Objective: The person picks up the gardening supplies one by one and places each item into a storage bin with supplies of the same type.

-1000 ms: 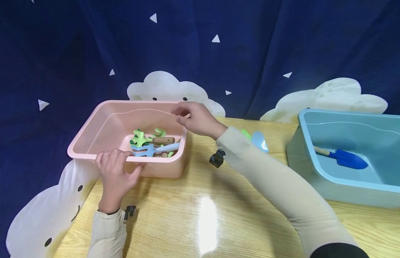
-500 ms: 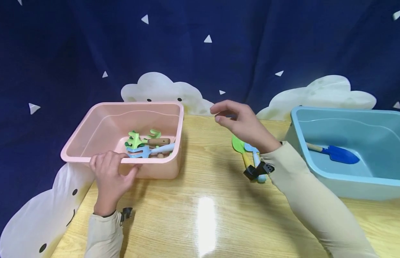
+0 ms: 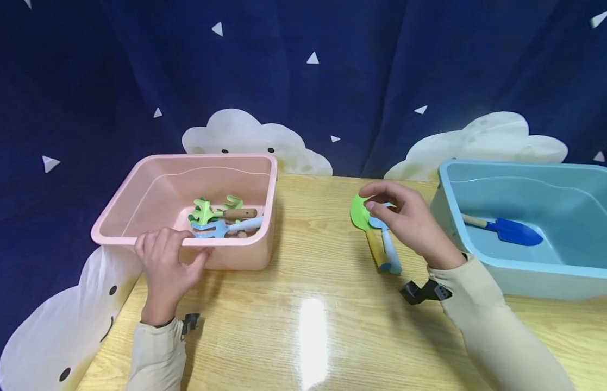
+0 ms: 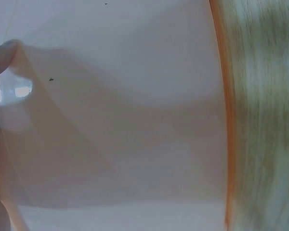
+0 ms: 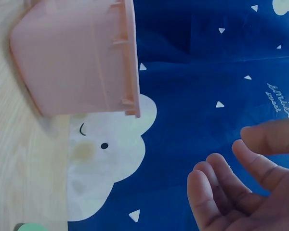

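Your right hand [image 3: 411, 225] is coming down from the pink bin [image 3: 137, 209] onto the green shovel [image 3: 364, 225] and pale blue shovel [image 3: 387, 247] lying on the tabletop [image 3: 303, 320], fingers loosely curled, holding nothing yet. Your left hand [image 3: 167, 266] is still gripping the bin's near rim.

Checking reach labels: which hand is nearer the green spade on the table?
Right. The right hand hovers over the green spade, fingertips at its blade. The left hand grips the pink bin rim, across the table.
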Demonstrator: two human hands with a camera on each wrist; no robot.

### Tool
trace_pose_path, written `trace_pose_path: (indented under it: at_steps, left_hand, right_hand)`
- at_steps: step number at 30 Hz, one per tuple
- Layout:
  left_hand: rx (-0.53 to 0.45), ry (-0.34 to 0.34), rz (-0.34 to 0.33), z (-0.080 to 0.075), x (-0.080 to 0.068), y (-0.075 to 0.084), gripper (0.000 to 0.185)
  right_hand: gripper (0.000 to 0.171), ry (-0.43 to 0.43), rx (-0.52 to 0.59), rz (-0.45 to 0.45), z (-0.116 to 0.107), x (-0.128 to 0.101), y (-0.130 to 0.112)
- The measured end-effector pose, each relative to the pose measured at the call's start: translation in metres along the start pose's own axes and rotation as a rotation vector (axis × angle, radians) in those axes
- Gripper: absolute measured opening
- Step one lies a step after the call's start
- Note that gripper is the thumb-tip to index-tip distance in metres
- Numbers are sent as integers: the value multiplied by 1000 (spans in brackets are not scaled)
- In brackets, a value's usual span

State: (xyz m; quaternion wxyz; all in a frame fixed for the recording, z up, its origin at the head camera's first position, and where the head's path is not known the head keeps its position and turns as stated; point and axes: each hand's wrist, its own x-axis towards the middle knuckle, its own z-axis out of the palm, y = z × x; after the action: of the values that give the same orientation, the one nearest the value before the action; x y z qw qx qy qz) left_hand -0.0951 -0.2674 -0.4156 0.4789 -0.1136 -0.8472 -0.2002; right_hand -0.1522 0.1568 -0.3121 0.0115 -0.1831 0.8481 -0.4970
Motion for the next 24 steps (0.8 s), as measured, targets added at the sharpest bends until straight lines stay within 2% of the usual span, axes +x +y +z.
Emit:
trace_pose_path:
  at_steps: [5, 12, 24]
  left_hand:
    - [5, 3, 2, -1, 0, 0, 45]
    - [10, -4, 3, 0, 0, -1, 45]
    - [10, -16, -1, -1, -1, -2, 47]
  right_hand:
    - [25, -4, 11, 16, -3, -6, 9]
    - [27, -17, 5, 92, -7, -13, 21]
    - [28, -37, -2, 104, -8, -24, 39]
